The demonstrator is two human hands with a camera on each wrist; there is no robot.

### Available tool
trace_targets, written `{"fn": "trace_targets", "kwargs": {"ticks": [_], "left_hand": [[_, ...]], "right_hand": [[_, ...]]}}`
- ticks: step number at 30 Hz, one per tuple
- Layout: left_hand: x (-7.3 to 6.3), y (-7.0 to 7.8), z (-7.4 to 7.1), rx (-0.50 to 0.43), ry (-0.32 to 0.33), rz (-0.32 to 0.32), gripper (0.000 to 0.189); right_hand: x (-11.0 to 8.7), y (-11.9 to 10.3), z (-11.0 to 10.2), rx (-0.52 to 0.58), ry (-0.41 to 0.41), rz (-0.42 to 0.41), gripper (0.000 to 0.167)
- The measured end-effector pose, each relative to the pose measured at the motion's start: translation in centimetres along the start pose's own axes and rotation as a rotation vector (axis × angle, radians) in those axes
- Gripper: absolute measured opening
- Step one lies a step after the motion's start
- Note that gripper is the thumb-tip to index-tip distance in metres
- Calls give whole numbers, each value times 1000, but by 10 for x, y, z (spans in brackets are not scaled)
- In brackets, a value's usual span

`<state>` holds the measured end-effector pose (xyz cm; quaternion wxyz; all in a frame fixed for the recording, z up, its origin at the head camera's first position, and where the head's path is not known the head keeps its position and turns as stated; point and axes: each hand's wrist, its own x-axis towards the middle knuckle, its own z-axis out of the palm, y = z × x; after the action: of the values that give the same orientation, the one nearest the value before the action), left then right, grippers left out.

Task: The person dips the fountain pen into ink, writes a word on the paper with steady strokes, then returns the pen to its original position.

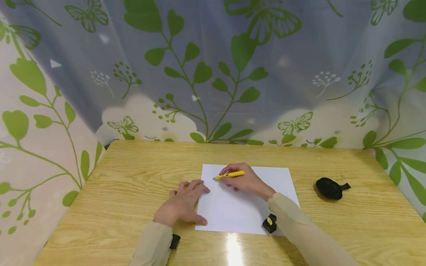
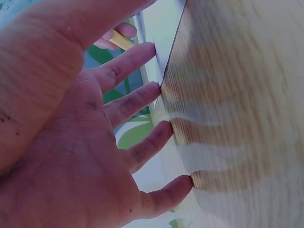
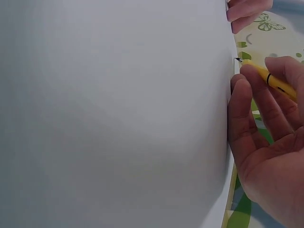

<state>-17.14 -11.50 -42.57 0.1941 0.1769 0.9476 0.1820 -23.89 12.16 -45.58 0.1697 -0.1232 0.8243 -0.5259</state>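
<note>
A white sheet of paper (image 1: 229, 210) lies on the wooden table with no marks visible on it. My right hand (image 1: 247, 181) pinches a yellow fountain pen (image 1: 237, 173), its nib pointing left over the sheet's upper left part. In the right wrist view the dark nib of the pen (image 3: 275, 84) is right at the paper (image 3: 118, 114), and the outer fingers rest along the surface. My left hand (image 1: 183, 203) lies spread at the sheet's left edge, thumb and forefinger on the paper. In the left wrist view its other fingertips (image 2: 183, 183) touch the wood.
To the right of the sheet lies a small black oval object (image 1: 328, 188) with a short tab. Black wrist cameras (image 1: 269, 223) show at both sleeves. A curtain (image 1: 213, 74) printed with leaves and butterflies stands behind the table's back edge (image 1: 149, 142).
</note>
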Motion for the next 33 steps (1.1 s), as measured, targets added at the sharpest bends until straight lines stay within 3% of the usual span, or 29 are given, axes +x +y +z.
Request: {"fn": "trace_targets", "kwargs": {"ticks": [33], "left_hand": [[2,-2,0,-20,7,-5,80]], "right_hand": [[3,-5,6,-46,15,-29,12]]}}
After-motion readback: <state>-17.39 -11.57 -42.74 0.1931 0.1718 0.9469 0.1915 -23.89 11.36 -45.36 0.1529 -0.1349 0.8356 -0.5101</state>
